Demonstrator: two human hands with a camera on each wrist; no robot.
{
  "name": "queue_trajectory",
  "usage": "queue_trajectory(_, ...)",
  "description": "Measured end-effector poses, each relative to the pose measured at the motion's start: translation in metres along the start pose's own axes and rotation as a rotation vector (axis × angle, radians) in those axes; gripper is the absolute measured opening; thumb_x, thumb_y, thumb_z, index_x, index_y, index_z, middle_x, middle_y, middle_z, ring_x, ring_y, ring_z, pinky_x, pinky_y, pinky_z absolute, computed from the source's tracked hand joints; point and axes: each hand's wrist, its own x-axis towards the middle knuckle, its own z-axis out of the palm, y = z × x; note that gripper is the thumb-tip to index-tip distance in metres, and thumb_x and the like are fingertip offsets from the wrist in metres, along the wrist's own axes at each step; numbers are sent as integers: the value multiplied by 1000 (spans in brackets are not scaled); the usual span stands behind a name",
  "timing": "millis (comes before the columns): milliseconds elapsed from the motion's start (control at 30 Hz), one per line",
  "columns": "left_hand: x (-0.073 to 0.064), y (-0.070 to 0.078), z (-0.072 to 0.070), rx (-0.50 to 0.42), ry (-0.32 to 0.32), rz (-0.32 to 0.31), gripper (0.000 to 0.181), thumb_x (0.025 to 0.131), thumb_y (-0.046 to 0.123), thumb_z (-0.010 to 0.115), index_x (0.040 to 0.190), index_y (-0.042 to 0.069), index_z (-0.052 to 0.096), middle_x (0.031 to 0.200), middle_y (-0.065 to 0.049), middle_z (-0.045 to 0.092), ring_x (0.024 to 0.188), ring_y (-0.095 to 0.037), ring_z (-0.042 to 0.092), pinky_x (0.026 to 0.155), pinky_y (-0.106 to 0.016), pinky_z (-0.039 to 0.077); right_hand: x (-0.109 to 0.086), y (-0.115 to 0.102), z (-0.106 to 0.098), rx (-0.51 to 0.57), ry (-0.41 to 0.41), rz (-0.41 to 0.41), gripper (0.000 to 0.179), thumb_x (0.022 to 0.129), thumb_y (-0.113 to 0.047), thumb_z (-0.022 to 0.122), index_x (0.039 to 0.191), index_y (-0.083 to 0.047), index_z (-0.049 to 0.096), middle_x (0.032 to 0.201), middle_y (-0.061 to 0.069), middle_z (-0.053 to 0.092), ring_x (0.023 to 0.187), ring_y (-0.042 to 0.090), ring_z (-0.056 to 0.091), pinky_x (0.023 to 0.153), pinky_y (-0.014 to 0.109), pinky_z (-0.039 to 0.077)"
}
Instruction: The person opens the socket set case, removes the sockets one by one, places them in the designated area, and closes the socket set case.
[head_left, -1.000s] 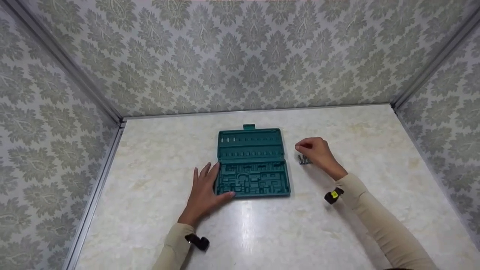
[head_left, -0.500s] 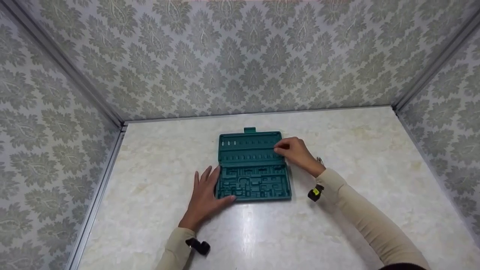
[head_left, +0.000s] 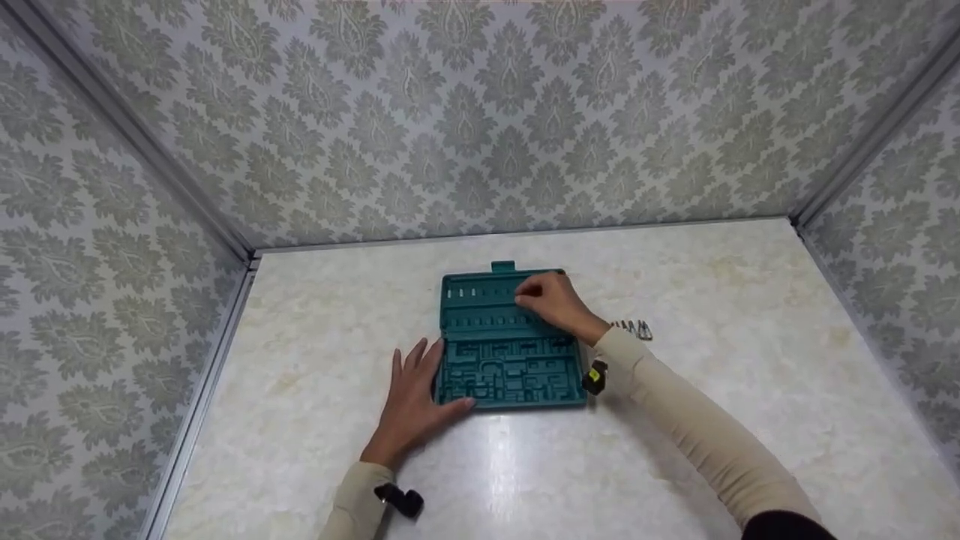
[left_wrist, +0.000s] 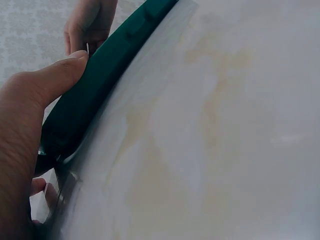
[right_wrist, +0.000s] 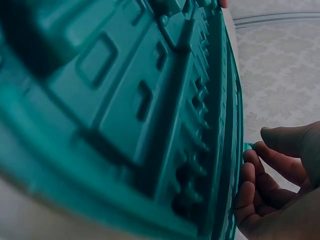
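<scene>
A green plastic tool case point(head_left: 517, 375) lies opened flat, its moulded tray nearest and its slotted lid behind. Three small silver bits point(head_left: 461, 293) stand at the left of the lid's back row. My left hand point(head_left: 411, 394) rests at the case's front left corner, fingers straight along the side and thumb over the front edge. Over the lid, my right hand point(head_left: 553, 302) pinches a small screwdriver bit, mostly hidden by the fingers; a thin pale sliver point(left_wrist: 87, 48) shows beside them in the left wrist view. Several loose screwdriver bits point(head_left: 634, 328) lie right of the case.
The case stands on a pale marbled table point(head_left: 337, 300), its latch point(head_left: 503, 266) pointing to the back. Patterned panels point(head_left: 480, 135) enclose the table at the back and both sides. My right forearm passes in front of some loose bits.
My right hand has moved left from beside the loose bits to above the lid's back row, uncovering those bits. The left hand has stayed on the case. The head view has tilted slightly.
</scene>
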Motion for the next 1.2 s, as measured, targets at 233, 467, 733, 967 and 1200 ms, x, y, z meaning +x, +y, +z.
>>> queue_trajectory(233, -1, 1, -2, -5, 11, 29, 120, 83, 81, 77, 176, 20, 32, 176, -11, 39, 168, -34, 21, 136, -58, -6, 13, -7, 21, 4, -30, -22, 21, 108, -10, 71, 122, 3, 80, 118, 15, 78, 105, 29, 73, 95, 51, 61)
queue_trajectory(467, -2, 0, -2, -1, 0, 3, 121, 83, 83, 77, 177, 23, 30, 178, -11, 35, 169, -31, 18, 137, -56, -7, 21, -18, 37, 7, -55, -9, 20, 107, -9, 71, 121, 2, 80, 115, 14, 78, 100, 26, 73, 93, 49, 62)
queue_trajectory(733, -2, 0, -1, -9, -7, -7, 122, 82, 83, 77, 177, 24, 29, 180, -13, 31, 170, -32, 16, 137, -57, -5, 30, -24, 51, 2, -50, -44, 20, 106, -5, 71, 122, 4, 80, 117, 17, 78, 103, 29, 73, 94, 51, 62)
queue_trajectory(967, -1, 1, -1, -20, 1, 29, 121, 83, 83, 76, 177, 22, 29, 179, -13, 33, 169, -32, 17, 136, -57, -5, 36, -27, 55, -1, -24, -3, 21, 106, -6, 71, 123, 4, 79, 120, 17, 78, 106, 30, 74, 96, 51, 62)
queue_trajectory(1200, -1, 0, 0, 6, 7, 57, 120, 84, 81, 76, 176, 17, 32, 177, -15, 36, 168, -35, 21, 136, -59, -5, 47, -24, 64, -35, 16, 2, 20, 107, -4, 70, 121, 6, 79, 118, 20, 78, 106, 34, 75, 96, 53, 62)
